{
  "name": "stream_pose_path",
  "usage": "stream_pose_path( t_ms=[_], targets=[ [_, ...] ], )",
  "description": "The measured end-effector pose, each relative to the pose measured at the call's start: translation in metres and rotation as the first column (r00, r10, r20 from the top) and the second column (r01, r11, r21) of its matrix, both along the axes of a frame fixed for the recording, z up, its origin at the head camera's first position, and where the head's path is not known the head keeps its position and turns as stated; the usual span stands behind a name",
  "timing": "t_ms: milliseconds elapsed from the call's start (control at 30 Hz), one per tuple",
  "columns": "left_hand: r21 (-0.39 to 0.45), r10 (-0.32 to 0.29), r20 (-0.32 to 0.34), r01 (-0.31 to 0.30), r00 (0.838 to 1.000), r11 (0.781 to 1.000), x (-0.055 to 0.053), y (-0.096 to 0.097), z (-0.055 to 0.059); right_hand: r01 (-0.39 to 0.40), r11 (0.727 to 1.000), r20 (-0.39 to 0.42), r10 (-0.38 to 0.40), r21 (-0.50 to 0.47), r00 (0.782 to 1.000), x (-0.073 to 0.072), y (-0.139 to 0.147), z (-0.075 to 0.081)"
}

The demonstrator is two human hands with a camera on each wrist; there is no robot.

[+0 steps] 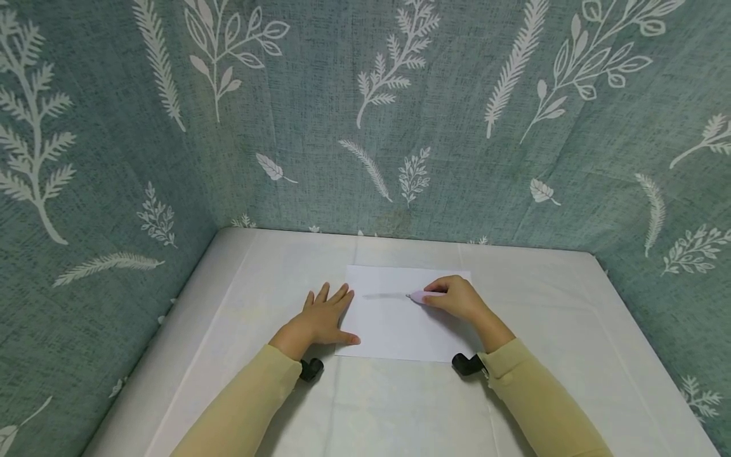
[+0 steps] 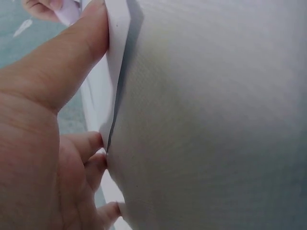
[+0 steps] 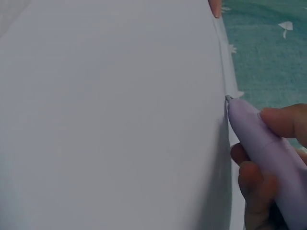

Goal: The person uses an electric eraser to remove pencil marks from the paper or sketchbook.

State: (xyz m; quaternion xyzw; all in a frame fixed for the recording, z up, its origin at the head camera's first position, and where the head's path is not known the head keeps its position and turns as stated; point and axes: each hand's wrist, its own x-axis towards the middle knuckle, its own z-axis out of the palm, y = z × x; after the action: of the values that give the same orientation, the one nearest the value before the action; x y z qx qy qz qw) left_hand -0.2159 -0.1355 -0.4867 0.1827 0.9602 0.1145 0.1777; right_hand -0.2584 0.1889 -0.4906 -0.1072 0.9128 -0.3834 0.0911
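Note:
A white sheet of paper (image 1: 394,333) lies on the table. My left hand (image 1: 320,322) rests at its left edge with fingers spread, and the thumb presses the lower left corner. In the left wrist view, the thumb (image 2: 72,60) lies over the paper's edge (image 2: 115,62). My right hand (image 1: 459,298) pinches a thick lilac pen-shaped tool (image 3: 261,143) with a small metal tip. That tip touches the upper part of the sheet. A faint grey line (image 1: 384,296) runs left from it; whether it is a mark or a slit I cannot tell.
The table (image 1: 274,273) wears a white cover with fold lines. Behind it and at the sides hangs green cloth (image 1: 320,127) with a white leaf print. Dark wrist-worn devices (image 1: 468,364) sit by both beige sleeves (image 1: 537,387).

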Motion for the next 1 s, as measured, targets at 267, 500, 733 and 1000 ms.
stream_pose_path(
  t_ms=[267, 500, 733, 1000],
  targets=[
    [0.007, 0.001, 0.012, -0.001, 1.000, 1.000, -0.0010, 0.0005, -0.0004, 0.028, 1.000, 0.029, -0.028, 0.006, 0.999, 0.0003, 0.0028, 0.0036],
    [0.011, 0.004, 0.013, -0.004, 1.000, 1.000, 0.0002, 0.0017, -0.0022, 0.035, 0.999, 0.027, -0.035, -0.004, 0.999, 0.0010, 0.0035, 0.0037],
    [-0.001, 0.012, 0.014, -0.012, 1.000, 1.000, 0.0005, 0.0014, -0.0046, 0.034, 0.999, -0.004, -0.034, 0.006, 0.999, 0.0013, 0.0021, 0.0062],
    [0.001, 0.013, 0.012, -0.013, 1.000, 1.000, -0.0013, 0.0008, -0.0030, 0.037, 0.999, -0.046, -0.037, 0.006, 0.998, -0.0030, -0.0013, 0.0091]
  ],
)
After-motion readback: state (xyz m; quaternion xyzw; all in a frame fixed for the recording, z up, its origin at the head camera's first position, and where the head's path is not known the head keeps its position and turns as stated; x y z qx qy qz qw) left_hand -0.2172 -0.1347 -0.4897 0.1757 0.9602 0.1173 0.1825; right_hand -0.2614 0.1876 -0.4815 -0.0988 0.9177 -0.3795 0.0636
